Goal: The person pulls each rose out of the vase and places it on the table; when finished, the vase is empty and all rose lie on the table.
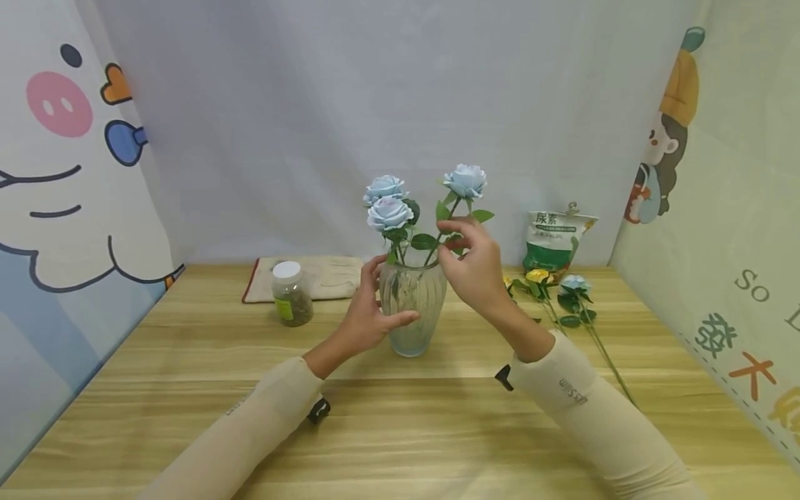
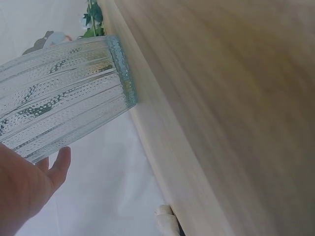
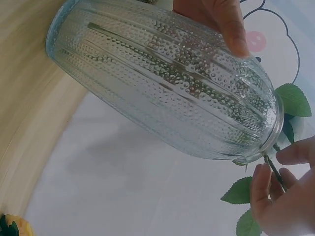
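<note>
From above, the head view is looking forward and down across the counter (image 1: pixel 400 430), taking in the vase (image 1: pixel 412 319) from rim to base. Both wrist views are peering from close beside it, tipped sideways: the left is catching its lower part, the right nearly all. All three are sharing it.

The glass vase (image 3: pixel 167 88) looks glossy and pebbled, the wood-grain table (image 1: pixel 400 430) smooth.

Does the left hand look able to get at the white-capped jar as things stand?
Probably yes, once freed: the left hand holds the glass vase and would likely have to let go first. The jar stands on the table to that hand's left, with nothing visibly blocking the way.
</note>
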Available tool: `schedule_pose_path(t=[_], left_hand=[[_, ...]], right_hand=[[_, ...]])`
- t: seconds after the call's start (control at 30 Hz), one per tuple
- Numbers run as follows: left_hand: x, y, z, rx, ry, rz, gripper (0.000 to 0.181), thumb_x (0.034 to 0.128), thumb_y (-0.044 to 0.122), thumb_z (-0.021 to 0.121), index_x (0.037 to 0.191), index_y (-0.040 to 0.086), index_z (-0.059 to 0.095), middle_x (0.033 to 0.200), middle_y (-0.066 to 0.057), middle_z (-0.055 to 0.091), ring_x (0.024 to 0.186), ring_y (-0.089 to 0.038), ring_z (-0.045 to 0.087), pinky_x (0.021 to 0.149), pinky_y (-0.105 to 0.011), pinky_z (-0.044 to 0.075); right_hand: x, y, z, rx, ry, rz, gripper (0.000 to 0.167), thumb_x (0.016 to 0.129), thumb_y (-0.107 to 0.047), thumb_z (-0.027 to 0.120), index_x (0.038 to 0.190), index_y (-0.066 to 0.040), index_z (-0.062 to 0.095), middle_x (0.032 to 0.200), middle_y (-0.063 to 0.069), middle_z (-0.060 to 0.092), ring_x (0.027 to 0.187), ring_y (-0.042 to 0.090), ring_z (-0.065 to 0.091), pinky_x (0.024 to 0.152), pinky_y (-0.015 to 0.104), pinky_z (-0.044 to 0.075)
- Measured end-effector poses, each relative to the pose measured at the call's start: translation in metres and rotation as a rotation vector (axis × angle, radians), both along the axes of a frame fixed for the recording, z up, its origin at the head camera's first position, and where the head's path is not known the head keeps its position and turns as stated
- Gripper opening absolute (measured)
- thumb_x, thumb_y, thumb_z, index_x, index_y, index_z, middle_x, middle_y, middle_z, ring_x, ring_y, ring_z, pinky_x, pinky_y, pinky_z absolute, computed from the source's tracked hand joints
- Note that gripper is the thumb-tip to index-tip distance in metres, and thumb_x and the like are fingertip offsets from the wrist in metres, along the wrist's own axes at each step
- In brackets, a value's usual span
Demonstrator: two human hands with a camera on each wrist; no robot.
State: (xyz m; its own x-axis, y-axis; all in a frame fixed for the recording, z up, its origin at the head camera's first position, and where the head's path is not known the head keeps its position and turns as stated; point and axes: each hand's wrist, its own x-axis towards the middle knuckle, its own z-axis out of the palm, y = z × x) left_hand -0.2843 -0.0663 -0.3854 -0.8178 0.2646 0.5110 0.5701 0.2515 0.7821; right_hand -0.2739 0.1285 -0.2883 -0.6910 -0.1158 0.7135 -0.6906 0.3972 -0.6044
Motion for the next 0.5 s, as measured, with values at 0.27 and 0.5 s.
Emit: schedule_pose_path(t=[0.27, 0.5], left_hand=[[-0.0006, -0.0003, -0.0011, -0.006, 0.003, -0.001, 0.102, 0.0806, 0.020, 0.085, 0.153, 0.016, 0.014, 0.158, -0.021, 0.022, 0.146, -0.044, 0.020, 0.109, -0.065, 0.028], [-0.0008, 0.0000, -0.0010, -0.005, 0.019, 0.002, 0.103, 0.0798, 0.019, 0.085, 0.153, 0.016, 0.014, 0.158, -0.023, 0.022, 0.145, -0.044, 0.021, 0.108, -0.066, 0.029]], right_hand=[[-0.0034, 0.0026, 0.0012, -0.124, 0.163, -0.029, 0.034, 0.083, 0.012, 0.070, 0.117, 0.008, 0.065, 0.120, 0.023, 0.059, 0.085, 0.035, 0.070, 0.062, 0.013, 0.049], [-0.0043, 0.0053, 0.0097, -0.213, 0.240, -0.026, 0.038, 0.080, 0.018, 0.068, 0.117, 0.013, 0.062, 0.123, 0.025, 0.054, 0.084, 0.039, 0.069, 0.063, 0.012, 0.049]])
